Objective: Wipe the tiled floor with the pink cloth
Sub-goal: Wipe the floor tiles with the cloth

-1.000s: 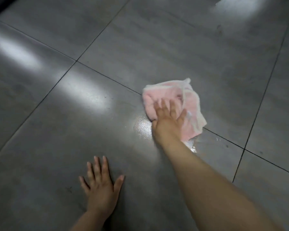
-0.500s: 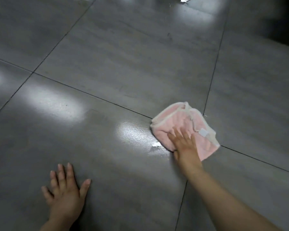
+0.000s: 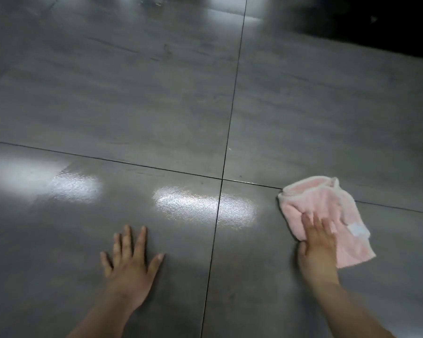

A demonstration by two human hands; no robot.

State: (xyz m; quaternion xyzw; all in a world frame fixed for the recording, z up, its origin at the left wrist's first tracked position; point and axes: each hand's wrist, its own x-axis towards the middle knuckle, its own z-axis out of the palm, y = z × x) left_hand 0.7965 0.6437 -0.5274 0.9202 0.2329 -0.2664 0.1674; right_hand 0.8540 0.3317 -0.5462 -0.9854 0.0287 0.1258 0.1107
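Observation:
The pink cloth (image 3: 327, 203), fluffy with a white hem and a white label, lies crumpled on the grey tiled floor (image 3: 132, 93) at the lower right, just below a grout line. My right hand (image 3: 319, 242) presses flat on its near part with straight fingers. My left hand (image 3: 131, 262) rests flat on the tile to the left, fingers spread, a grout line between the two hands. A wet glossy streak (image 3: 205, 208) runs across the floor between the hands and left of the cloth.
Large grey tiles with dark grout lines (image 3: 226, 154) crossing near the middle fill the view. A dark shadowed area (image 3: 388, 23) lies at the far upper right. Bright light reflections (image 3: 22, 176) show on the left tiles.
My right hand has slid the pink cloth to the right across the grout line, leaving a wet streak behind. My left hand stays flat on the floor while the view has shifted.

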